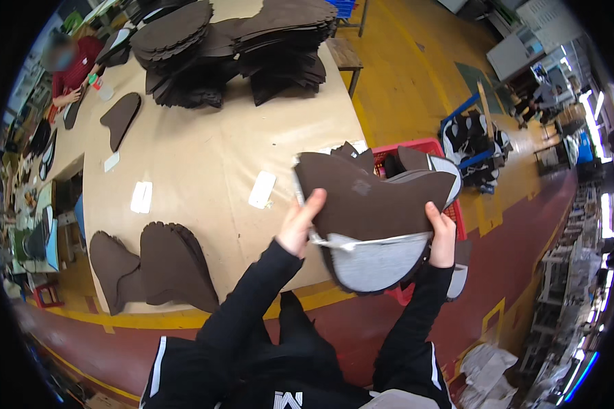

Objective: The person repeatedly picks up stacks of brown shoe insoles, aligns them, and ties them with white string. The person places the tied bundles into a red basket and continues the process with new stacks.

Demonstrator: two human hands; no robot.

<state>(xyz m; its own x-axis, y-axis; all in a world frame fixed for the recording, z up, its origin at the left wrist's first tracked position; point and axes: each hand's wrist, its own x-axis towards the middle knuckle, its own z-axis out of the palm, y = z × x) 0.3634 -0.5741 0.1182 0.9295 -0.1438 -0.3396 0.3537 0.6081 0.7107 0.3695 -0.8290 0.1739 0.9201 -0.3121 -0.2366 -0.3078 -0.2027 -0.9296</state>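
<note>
Holds a stack of brown and grey panels (378, 194) at the near right corner of a beige table (205, 163), partly hiding a red crate (460, 221). Pinches the left edge with the left hand (299, 223), thumb on the brown face, fingers mostly hidden. Pinches the right edge with the right hand (443, 235), thumb likewise on the face. Shows a white strip (344, 244) along the seam near the left hand. Carries, at the table's near left, fanned brown pieces (174, 262); at the far side, taller brown stacks (280, 41); between these, white cards (262, 189). Includes, far left, a person in a red top (85, 60).
</note>
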